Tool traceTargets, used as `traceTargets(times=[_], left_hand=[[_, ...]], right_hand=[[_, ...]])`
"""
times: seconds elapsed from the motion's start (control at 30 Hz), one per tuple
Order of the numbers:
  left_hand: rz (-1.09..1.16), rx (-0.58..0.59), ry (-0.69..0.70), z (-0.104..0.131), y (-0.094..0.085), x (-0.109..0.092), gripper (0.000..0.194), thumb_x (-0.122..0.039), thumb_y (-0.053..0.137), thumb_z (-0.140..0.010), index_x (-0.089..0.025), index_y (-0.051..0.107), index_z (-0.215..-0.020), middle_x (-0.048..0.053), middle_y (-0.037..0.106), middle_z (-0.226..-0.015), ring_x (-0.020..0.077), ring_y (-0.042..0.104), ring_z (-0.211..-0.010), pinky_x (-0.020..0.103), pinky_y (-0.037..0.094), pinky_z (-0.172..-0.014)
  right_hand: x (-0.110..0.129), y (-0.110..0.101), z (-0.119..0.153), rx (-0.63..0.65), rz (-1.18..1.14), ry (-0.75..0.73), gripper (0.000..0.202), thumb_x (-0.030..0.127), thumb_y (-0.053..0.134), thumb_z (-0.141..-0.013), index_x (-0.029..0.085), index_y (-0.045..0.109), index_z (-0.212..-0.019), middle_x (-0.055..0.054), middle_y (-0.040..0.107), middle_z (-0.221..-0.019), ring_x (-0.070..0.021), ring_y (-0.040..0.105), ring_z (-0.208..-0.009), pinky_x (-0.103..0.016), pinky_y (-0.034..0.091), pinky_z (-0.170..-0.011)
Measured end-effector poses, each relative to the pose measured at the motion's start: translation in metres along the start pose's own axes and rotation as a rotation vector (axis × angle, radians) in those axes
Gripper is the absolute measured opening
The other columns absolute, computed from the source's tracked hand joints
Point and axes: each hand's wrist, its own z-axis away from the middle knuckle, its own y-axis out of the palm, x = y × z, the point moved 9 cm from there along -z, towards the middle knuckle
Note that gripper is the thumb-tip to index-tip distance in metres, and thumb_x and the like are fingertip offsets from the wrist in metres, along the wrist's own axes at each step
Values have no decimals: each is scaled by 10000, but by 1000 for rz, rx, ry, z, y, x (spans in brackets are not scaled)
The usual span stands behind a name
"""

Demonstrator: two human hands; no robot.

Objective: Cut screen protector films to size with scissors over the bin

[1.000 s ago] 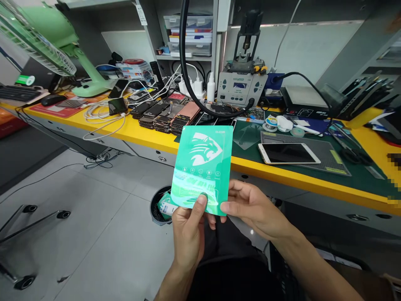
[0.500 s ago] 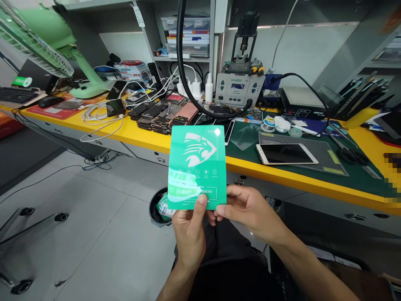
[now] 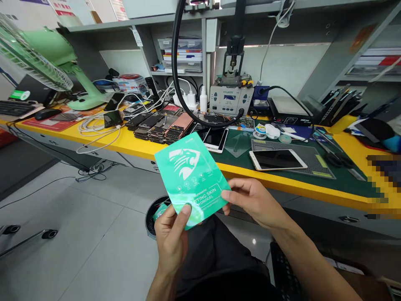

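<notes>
A flat green hydrogel skin packet (image 3: 191, 175) with a white big-cat head printed on it is held up in front of my lap, tilted to the left. My left hand (image 3: 173, 230) pinches its lower left edge, thumb on the printed face. The lower right corner sits between the thumb and fingers of my right hand (image 3: 250, 200). Beyond it on the bench, a white-framed phone (image 3: 278, 159) lies screen up on a grey mat (image 3: 316, 165). Another white-framed phone (image 3: 216, 140) lies just behind the packet.
Stacked phone parts (image 3: 163, 125) and white cables (image 3: 97, 125) cover the yellow bench's middle and left. A grey soldering station (image 3: 230, 99) stands behind, with a thick black cable (image 3: 176, 54) arching forward. Scissors (image 3: 338, 159) lie right. A waste bin (image 3: 150, 219) stands on the floor.
The packet has turned anticlockwise from nearly upright to a leftward tilt. My left hand has shifted left and slightly down, and my hands are farther apart. The camera view has tipped upward.
</notes>
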Motion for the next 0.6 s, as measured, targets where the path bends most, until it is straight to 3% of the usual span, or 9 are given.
traceTargets(times=[0.3,0.6], left_hand=[[42,-46,-42,11,18,7,251,-319,729,-869,-149,674,-691,27,649,-684,164,613,-688,260,489,-600],[137,-151,-69,16,18,18,236,-322,744,-862,-147,676,-719,2,614,-661,118,555,-590,236,464,-519]], right_hand=[[-24,23,2,-87,-233,-2,256,374,827,-791,138,748,-853,-65,720,-767,-182,662,-702,-309,540,-669],[-21,35,1,-108,-269,-39,178,335,788,-823,167,752,-871,-40,694,-711,-182,643,-640,-321,553,-631]])
